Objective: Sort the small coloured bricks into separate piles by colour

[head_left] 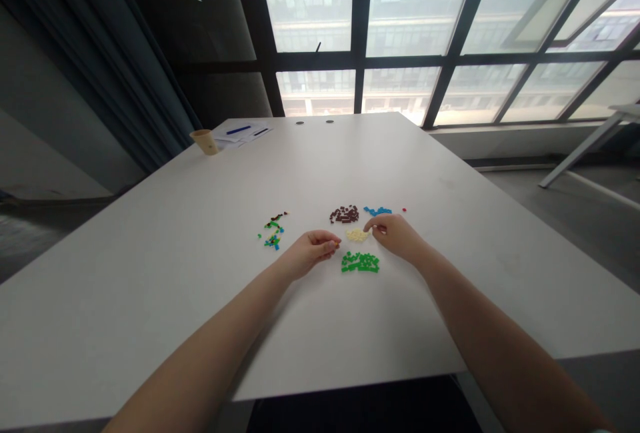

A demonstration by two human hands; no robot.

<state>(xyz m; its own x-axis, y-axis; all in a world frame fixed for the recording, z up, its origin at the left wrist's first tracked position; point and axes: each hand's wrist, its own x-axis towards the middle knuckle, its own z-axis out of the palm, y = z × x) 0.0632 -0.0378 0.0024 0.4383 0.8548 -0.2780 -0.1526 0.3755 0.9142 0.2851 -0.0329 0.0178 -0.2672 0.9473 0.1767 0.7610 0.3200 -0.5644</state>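
My left hand (pixel 314 250) is closed in a pinch around a small orange piece (pixel 337 244), just left of the pile of cream pieces (pixel 356 236). At the right edge of that pile, the index finger of my right hand (pixel 393 233) reaches down to the pieces. Its other fingers are curled, and nothing shows in its grip. Nearer to me lies a pile of green bricks (pixel 360 262). Dark brown bricks (pixel 345 214) form a pile behind the cream one. Small blue bricks (pixel 379 210) lie behind my right hand, partly hidden by it.
A loose cluster of mixed green, blue and dark pieces (pixel 273 233) lies on the white table (pixel 200 233) to the left. One red piece (pixel 405 210) sits at the right. Farther back are a beige cup (pixel 205 142) and papers (pixel 235 136) with a blue pen (pixel 239 130).
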